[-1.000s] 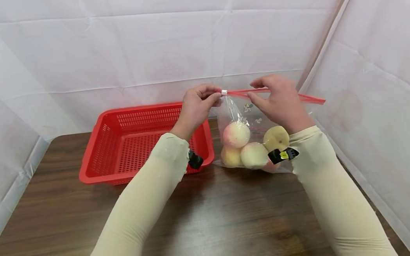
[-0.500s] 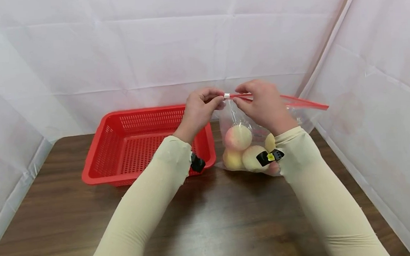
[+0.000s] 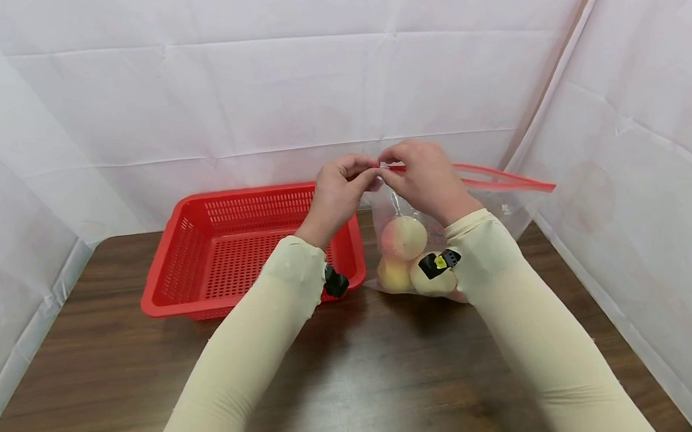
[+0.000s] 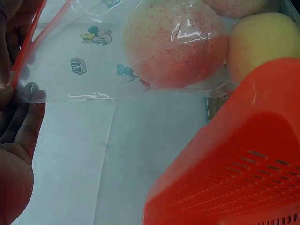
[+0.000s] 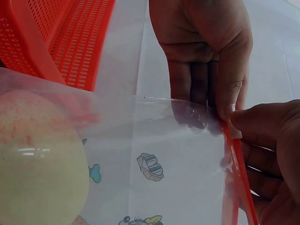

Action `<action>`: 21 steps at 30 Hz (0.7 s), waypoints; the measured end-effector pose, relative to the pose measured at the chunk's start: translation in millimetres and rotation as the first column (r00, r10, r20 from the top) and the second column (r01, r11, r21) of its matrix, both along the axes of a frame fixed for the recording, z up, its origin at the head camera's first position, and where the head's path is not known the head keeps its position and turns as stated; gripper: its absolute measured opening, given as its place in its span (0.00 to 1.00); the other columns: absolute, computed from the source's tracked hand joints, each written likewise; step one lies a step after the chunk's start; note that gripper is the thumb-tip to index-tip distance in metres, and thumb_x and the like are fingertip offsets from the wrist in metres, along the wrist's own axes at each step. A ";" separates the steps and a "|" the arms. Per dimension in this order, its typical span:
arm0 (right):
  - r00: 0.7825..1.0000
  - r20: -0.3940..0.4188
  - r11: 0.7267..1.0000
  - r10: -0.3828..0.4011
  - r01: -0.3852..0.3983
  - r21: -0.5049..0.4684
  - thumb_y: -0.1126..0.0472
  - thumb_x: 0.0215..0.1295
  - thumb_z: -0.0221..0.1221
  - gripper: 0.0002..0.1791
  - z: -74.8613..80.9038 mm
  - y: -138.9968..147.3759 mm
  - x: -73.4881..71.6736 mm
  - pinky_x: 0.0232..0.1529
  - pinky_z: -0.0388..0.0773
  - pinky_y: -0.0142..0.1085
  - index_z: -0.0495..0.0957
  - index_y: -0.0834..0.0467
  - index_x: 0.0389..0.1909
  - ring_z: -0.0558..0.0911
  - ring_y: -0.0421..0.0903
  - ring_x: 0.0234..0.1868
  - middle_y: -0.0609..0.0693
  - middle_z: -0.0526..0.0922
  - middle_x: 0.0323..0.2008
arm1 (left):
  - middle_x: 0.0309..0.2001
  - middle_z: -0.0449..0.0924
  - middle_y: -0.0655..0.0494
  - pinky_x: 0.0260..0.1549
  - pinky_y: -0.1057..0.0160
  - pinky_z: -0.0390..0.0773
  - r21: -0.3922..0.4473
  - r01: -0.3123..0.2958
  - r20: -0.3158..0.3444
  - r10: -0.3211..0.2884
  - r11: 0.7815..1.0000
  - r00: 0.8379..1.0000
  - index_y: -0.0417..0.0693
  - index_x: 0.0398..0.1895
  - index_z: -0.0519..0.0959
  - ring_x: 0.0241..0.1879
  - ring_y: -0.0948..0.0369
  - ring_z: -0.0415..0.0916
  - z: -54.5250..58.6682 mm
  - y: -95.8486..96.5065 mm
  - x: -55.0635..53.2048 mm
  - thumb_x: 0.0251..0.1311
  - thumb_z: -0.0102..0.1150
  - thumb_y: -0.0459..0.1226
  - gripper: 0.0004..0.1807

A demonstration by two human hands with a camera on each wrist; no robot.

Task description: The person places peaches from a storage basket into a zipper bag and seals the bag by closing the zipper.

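A clear slider zip bag (image 3: 509,211) with a red zip edge and cartoon prints stands upright on the table, several peaches (image 3: 404,237) in its bottom. My left hand (image 3: 335,193) pinches the zip edge at the bag's left top corner. Right against it, my right hand (image 3: 425,178) has thumb and fingertips on the small white slider (image 5: 235,132), best seen in the right wrist view. Right of that hand, the red zip edges (image 3: 504,183) spread apart. My right forearm hides part of the fruit.
A red perforated plastic basket (image 3: 231,194) stands left of the bag, partly behind my left forearm. White sheeting (image 3: 291,94) hangs behind and at both sides of the brown wooden table (image 3: 356,387).
My right hand has moved left along the zip until it meets my left hand at the slider. My left hand keeps its pinch on the corner.
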State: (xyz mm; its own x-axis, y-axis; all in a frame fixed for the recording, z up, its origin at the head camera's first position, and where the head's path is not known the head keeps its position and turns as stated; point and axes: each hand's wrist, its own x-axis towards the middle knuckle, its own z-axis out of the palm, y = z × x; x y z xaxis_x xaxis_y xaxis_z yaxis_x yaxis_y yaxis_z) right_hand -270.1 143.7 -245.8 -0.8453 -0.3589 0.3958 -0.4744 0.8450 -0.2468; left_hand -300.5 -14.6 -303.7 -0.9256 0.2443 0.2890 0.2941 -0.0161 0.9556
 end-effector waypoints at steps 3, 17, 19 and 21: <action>1.000 0.002 1.000 0.004 -0.004 0.005 0.58 0.66 0.59 0.13 -0.7 -0.9 -2.5 0.53 0.78 0.46 0.84 0.61 0.45 0.82 0.52 0.49 0.56 0.86 0.45 | 0.44 0.85 0.42 0.44 0.63 0.83 0.032 0.003 0.010 -0.003 0.999 1.000 0.38 0.45 0.82 0.36 0.59 0.85 -0.5 0.2 -0.2 0.61 0.62 0.33 0.11; 1.000 0.003 1.000 -0.005 0.005 -0.015 0.56 0.65 0.61 0.10 0.3 -1.8 -3.8 0.37 0.78 0.40 0.86 0.57 0.39 0.81 0.46 0.33 0.51 0.87 0.35 | 0.43 0.86 0.42 0.43 0.63 0.83 0.041 0.005 -0.003 -0.005 0.999 1.000 0.38 0.43 0.83 0.34 0.61 0.85 -1.4 -2.4 -2.2 0.60 0.63 0.34 0.10; 1.000 0.003 1.000 -0.008 0.008 -0.013 0.57 0.66 0.61 0.09 0.1 -1.6 -3.7 0.36 0.78 0.39 0.86 0.57 0.39 0.81 0.46 0.33 0.51 0.87 0.35 | 0.43 0.86 0.43 0.43 0.62 0.83 0.039 0.006 0.005 -0.007 0.999 1.000 0.38 0.44 0.82 0.34 0.61 0.85 -1.3 -2.3 -2.4 0.61 0.62 0.33 0.10; 1.000 0.000 1.000 -0.007 0.007 -0.009 0.57 0.66 0.61 0.09 -0.3 -1.6 -4.1 0.36 0.78 0.39 0.86 0.57 0.39 0.81 0.46 0.33 0.51 0.87 0.35 | 0.44 0.86 0.43 0.44 0.62 0.83 0.037 0.006 0.013 -0.007 0.999 1.000 0.38 0.44 0.82 0.34 0.61 0.85 -1.3 -2.6 -2.6 0.61 0.62 0.33 0.10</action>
